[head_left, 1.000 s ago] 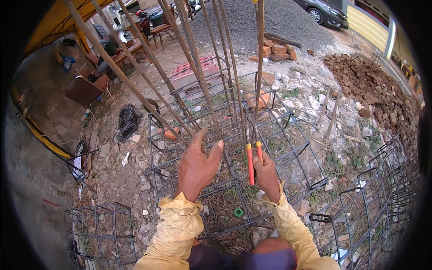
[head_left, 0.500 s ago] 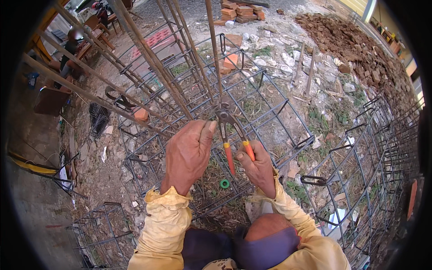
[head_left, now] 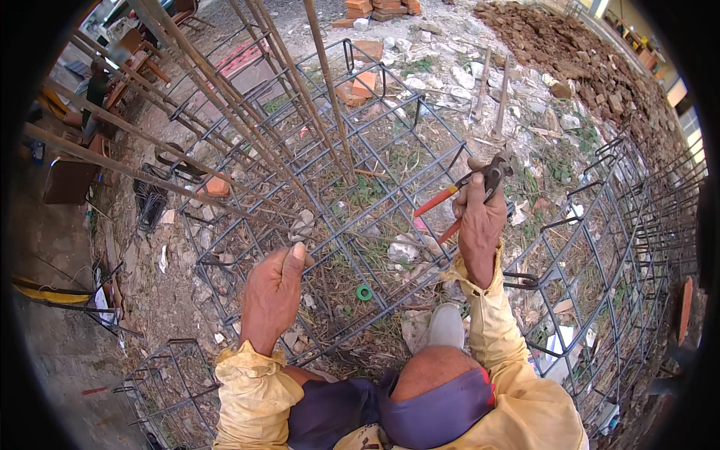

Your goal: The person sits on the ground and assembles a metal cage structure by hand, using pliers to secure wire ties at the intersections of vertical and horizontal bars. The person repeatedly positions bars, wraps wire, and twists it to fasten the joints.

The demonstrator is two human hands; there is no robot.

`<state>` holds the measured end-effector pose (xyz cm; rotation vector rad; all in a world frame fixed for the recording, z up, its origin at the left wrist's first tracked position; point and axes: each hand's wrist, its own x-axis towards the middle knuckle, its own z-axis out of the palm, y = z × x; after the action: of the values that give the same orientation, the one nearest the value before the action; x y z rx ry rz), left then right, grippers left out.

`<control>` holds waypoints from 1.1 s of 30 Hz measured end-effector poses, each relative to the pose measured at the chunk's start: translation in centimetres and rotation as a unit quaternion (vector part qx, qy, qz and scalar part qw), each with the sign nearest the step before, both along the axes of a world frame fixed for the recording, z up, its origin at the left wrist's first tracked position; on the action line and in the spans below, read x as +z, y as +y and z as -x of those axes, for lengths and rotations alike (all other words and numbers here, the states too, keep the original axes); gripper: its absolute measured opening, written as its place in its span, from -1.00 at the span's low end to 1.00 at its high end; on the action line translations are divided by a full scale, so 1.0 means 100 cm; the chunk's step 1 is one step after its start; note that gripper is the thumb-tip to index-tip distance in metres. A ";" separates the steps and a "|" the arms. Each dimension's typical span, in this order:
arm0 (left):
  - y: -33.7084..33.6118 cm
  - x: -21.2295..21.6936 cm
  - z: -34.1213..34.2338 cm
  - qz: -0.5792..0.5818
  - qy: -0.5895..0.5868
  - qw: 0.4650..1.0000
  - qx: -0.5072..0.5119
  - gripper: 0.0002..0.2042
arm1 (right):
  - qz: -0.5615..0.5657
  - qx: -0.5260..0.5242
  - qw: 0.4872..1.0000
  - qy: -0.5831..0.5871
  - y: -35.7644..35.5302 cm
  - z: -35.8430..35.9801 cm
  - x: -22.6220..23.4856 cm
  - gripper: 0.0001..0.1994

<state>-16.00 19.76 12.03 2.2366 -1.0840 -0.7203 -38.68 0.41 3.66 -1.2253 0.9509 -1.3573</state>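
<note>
My right hand (head_left: 480, 217) grips a pair of pincers with orange handles (head_left: 450, 202), its dark jaws up near a bar of the rebar cage (head_left: 390, 97). My left hand (head_left: 274, 296) hangs over the lower cage bars with fingers together and thumb raised; I cannot make out anything in it. Long rusty vertical bars (head_left: 322, 82) rise from the cage toward the upper left. A small green ring (head_left: 364, 292) lies on the ground inside the cage, between my hands. Both sleeves are yellow, and my bare knee (head_left: 435, 371) shows below.
More rebar cages lie at the right (head_left: 637, 247) and lower left (head_left: 169, 379). Bricks (head_left: 360, 82) and rubble (head_left: 585, 60) cover the ground beyond. A chair (head_left: 67, 180) stands at the left. Weeds and stones lie under the cage.
My right hand has swung out to the right with the pincers, away from the vertical bar. My left hand has dropped lower and come off the bars.
</note>
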 end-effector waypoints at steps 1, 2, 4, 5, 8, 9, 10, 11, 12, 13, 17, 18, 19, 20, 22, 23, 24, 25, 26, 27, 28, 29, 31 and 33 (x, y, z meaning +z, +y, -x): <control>0.001 -0.008 0.004 0.018 0.011 1.000 -0.012 -0.50 | 0.014 -0.022 1.000 -0.011 -0.017 0.004 -0.008 -0.64; 0.000 -0.009 0.008 0.033 -0.006 0.999 -0.041 -0.50 | 0.027 -0.035 0.999 -0.030 -0.034 0.001 -0.012 -0.62; 0.007 -0.010 0.014 0.045 -0.039 0.994 -0.089 -0.52 | 0.075 -0.067 0.991 -0.093 -0.051 -0.012 -0.008 -0.63; 0.012 -0.008 0.015 0.026 -0.040 0.995 -0.090 -0.53 | 0.086 -0.082 0.989 -0.086 -0.059 -0.022 -0.005 -0.63; 0.017 0.000 0.020 0.004 -0.023 0.994 -0.109 -0.55 | 0.117 -0.095 0.989 -0.001 -0.084 -0.036 -0.014 -0.66; 0.021 -0.002 0.021 0.008 -0.012 0.994 -0.107 -0.56 | 0.084 -0.081 0.986 0.116 -0.085 -0.037 -0.013 -0.67; 0.023 -0.003 0.021 0.012 -0.002 0.994 -0.106 -0.57 | 0.053 -0.067 0.969 0.232 -0.085 -0.037 -0.011 -0.68; 0.025 -0.002 0.021 0.021 0.010 0.994 -0.107 -0.57 | 0.022 -0.054 0.937 0.344 -0.086 -0.035 -0.010 -0.69; 0.025 0.004 0.025 0.034 0.023 0.993 -0.111 -0.57 | 0.076 -0.079 0.930 0.351 -0.091 -0.025 -0.020 -0.70; 0.021 0.005 0.029 0.049 0.040 0.991 -0.121 -0.58 | 0.128 -0.109 0.918 0.360 -0.100 -0.010 -0.042 -0.70; 0.028 -0.006 0.028 0.074 0.064 0.991 -0.096 -0.60 | 0.007 0.062 0.985 0.162 -0.028 -0.033 -0.032 -0.73; 0.029 -0.012 0.029 0.101 0.065 0.989 -0.082 -0.59 | -0.063 0.152 0.983 0.080 0.004 -0.042 -0.011 -0.74; 0.023 -0.020 0.034 0.133 0.073 0.985 -0.081 -0.58 | -0.106 0.255 0.961 0.003 0.022 -0.036 -0.010 -0.73; 0.019 -0.026 0.037 0.154 0.068 0.983 -0.077 -0.57 | -0.146 0.344 0.926 -0.049 0.044 -0.040 -0.006 -0.75; 0.013 -0.035 0.042 0.199 0.051 0.976 -0.067 -0.56 | -0.149 0.471 0.868 -0.049 0.081 -0.046 -0.005 -0.66; 0.011 -0.039 0.044 0.196 0.036 0.978 -0.066 -0.56 | -0.157 0.504 0.848 -0.054 0.091 -0.045 -0.015 -0.65; 0.007 -0.043 0.047 0.195 0.022 0.978 -0.067 -0.55 | -0.165 0.534 0.827 -0.058 0.097 -0.049 -0.015 -0.64; 0.006 -0.045 0.049 0.194 0.008 0.979 -0.066 -0.55 | -0.202 0.520 0.826 -0.085 0.103 -0.051 -0.012 -0.65; 0.006 -0.046 0.050 0.210 0.032 0.975 -0.059 -0.56 | -0.240 0.505 0.822 -0.111 0.111 -0.055 -0.007 -0.67; 0.003 -0.044 0.049 0.228 0.055 0.971 -0.053 -0.56 | -0.274 0.488 0.817 -0.136 0.115 -0.057 -0.001 -0.68; 0.001 -0.043 0.049 0.246 0.078 0.965 -0.048 -0.57 | -0.283 0.500 0.806 -0.143 0.111 -0.056 -0.007 -0.70; 0.000 -0.044 0.047 0.251 0.079 0.963 -0.061 -0.58 | -0.293 0.513 0.793 -0.148 0.105 -0.053 -0.020 -0.72; -0.002 -0.041 0.042 0.255 0.072 0.960 -0.089 -0.60 | -0.315 0.520 0.776 -0.169 0.100 -0.051 -0.025 -0.75; 0.000 -0.023 0.042 0.206 0.294 0.932 -0.054 -0.61 | -0.345 0.505 0.769 -0.185 0.099 -0.050 -0.027 -0.76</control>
<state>-20.22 19.80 9.74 1.4745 -0.9429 -1.0152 -33.69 10.34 1.00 -0.6362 0.3000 -0.2709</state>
